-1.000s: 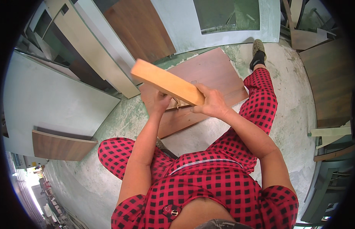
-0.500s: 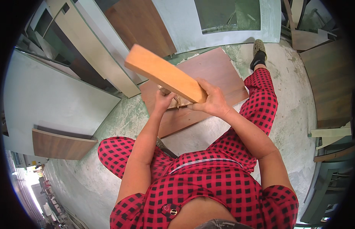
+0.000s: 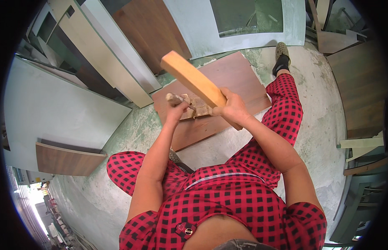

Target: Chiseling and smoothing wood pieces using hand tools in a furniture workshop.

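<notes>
My left hand [image 3: 176, 112] is closed around a chisel [image 3: 175, 99]. The worn, pale butt of its handle sticks up above my fist, and its blade points right onto a light-coloured carved wood piece [image 3: 199, 106]. Over that piece, my right hand [image 3: 235, 107] grips a thick orange-brown wooden bar [image 3: 193, 79] near its lower end. The bar slants up to the left, its far end raised beyond the chisel and clear of the handle. Beneath the carved piece lies a flat reddish-brown board [image 3: 233, 75] on the floor. Part of the carved piece is hidden by the bar and my right hand.
My legs are spread either side of the board. White and brown panels [image 3: 150, 29] lean at the back, and a large pale sheet [image 3: 64, 100] stands at the left with a curved brown piece [image 3: 69, 157] before it. A dark brown panel [image 3: 356, 91] is at the right.
The wooden bar has swung to the right and slid through my right hand, its lower end showing below the hand. The chisel handle it covered is now visible. My left hand has barely moved.
</notes>
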`<state>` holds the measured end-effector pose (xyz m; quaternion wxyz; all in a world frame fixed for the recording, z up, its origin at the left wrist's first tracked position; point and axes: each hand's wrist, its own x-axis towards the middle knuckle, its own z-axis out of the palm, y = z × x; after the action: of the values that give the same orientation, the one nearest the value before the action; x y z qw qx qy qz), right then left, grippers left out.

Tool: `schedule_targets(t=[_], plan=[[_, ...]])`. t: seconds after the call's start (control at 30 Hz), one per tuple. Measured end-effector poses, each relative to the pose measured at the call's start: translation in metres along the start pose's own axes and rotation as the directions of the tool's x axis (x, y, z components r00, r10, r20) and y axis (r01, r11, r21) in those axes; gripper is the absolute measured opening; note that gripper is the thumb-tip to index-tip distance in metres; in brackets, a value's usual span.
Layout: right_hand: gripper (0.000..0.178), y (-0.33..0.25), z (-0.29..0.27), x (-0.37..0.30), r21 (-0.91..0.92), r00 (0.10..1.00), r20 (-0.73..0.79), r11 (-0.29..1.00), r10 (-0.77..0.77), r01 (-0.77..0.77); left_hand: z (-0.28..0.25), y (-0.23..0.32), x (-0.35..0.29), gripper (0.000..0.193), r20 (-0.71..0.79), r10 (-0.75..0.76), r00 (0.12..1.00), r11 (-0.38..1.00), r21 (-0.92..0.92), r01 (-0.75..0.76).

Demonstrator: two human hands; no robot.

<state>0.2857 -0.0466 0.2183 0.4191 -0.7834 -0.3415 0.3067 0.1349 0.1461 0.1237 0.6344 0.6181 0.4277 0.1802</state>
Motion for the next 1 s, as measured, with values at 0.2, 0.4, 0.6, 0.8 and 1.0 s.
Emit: schedule_targets(t=[0.2,0.4,0.6,0.8,1.0], plan=[[0.066,0.005,0.000,0.008,0.100,0.999,-0.036,0.995,-0.017,0.020,-0.010,-0.002,0.002,0.024,0.013,0.002,1.000,1.000,-0.026,-0.001],[0.071,-0.011,-0.001,-0.005,0.049,0.996,0.012,0.995,-0.083,0.082,-0.006,-0.016,0.004,0.018,0.022,0.081,0.997,0.997,0.015,-0.081],[0.077,-0.001,0.004,-0.007,0.032,0.922,-0.070,0.923,-0.381,0.384,-0.004,-0.027,0.015,0.018,0.073,0.203,0.976,0.967,0.139,-0.211],[0.070,-0.012,0.005,-0.004,-0.320,0.980,0.172,0.936,-0.096,0.148,-0.010,-0.037,0.020,0.023,0.077,0.261,0.962,0.898,0.347,-0.271],[0.073,-0.004,0.013,-0.004,0.130,0.876,-0.185,0.873,-0.445,0.471,-0.002,-0.023,0.014,0.022,0.086,0.173,0.981,0.970,0.160,-0.185]])
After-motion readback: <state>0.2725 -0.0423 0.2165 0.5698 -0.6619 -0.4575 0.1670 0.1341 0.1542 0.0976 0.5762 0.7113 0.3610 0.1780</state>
